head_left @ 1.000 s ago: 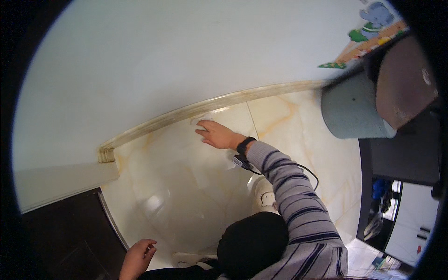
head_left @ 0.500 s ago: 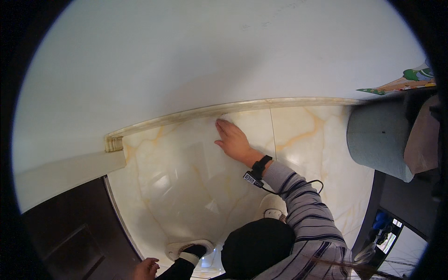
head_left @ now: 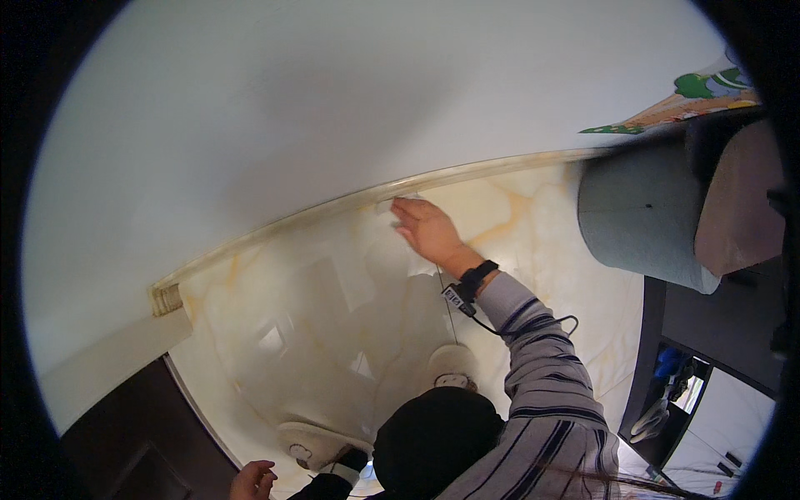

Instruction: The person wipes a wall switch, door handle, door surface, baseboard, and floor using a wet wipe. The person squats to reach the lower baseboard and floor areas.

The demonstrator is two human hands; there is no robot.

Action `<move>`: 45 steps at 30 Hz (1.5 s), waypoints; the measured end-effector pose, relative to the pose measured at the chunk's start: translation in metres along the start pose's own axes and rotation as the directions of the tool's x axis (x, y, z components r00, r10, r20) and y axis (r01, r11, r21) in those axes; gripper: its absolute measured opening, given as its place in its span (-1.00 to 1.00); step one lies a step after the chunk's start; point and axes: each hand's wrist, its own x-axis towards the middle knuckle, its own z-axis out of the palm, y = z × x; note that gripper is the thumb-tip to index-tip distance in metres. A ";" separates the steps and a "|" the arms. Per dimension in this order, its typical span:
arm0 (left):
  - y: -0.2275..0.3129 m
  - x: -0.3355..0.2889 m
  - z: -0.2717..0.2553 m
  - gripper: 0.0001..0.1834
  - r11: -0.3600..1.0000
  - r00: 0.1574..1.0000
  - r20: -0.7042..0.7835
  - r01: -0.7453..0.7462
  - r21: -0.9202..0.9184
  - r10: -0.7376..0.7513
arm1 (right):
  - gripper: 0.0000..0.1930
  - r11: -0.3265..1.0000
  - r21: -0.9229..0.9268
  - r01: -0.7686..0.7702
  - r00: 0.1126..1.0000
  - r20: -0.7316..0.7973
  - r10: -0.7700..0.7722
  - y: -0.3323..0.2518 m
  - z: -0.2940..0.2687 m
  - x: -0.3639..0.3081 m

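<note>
Partly covering a white wipe (head_left: 385,206) with the right hand (head_left: 425,227), at the seam between marbled floor (head_left: 317,321) and baseboard (head_left: 492,169), with fingers close together; too blurred to tell any pinch. Holding the left hand (head_left: 253,482) half curled near the brown door (head_left: 125,433), with palm hidden.

The floor (head_left: 333,333) here is glossy cream tile with yellowish veins, and I can see 1 thin dark joint running out from the baseboard (head_left: 333,208). A white scrap (head_left: 384,206), mostly hidden by the right hand (head_left: 429,232), lies right along the baseboard; I can't tell if it's cloth or paper. 2 pale slippers (head_left: 310,437) sit well out from the baseboard, the left one farther. A round blue-gray tub (head_left: 637,212) stands by the baseboard's right end.
</note>
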 end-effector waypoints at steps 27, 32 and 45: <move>-0.016 0.114 -0.042 -0.78 0.991 0.989 0.071 0.128 0.031 -0.130 | -0.60 0.645 -0.147 -0.750 0.632 -0.446 0.633 0.230 -0.112 -0.107; -0.014 0.112 -0.052 -0.76 0.990 0.998 0.043 0.048 0.136 -0.054 | -0.58 0.633 -0.070 -0.771 0.533 -0.614 0.583 0.193 -0.070 -0.070; 0.011 0.097 -0.056 -0.76 0.989 0.998 0.032 -0.049 0.140 0.045 | -0.61 0.897 -0.030 -0.441 0.848 -0.342 0.406 -0.025 0.038 0.010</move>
